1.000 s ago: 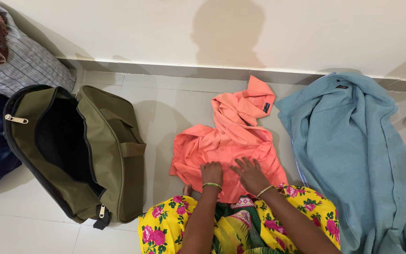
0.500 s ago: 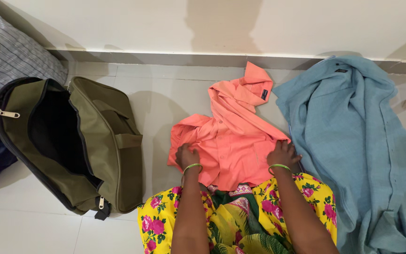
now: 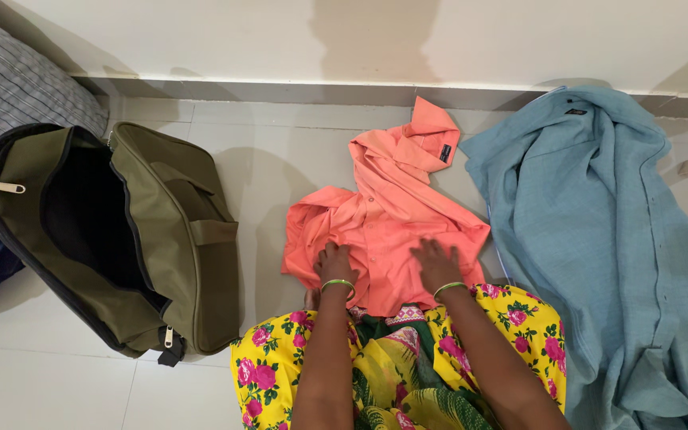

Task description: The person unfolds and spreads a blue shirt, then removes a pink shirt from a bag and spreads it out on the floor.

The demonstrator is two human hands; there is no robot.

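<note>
- The orange shirt (image 3: 388, 231) lay crumpled on the tiled floor (image 3: 280, 159), between an open olive bag (image 3: 121, 239) and a blue garment (image 3: 599, 239).
- The left hand (image 3: 334, 263) pressed it, fingers curled, gripping nothing.
- The right hand (image 3: 437, 263) lay flat, fingers spread.

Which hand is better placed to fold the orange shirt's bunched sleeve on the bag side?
Probably left: the left hand rests on the orange shirt beside that bunched edge; the right hand lies nearer the blue garment.

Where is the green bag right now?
The green bag lies unzipped on the floor at the left of the head view, left of the orange shirt, beside a striped cloth.
</note>
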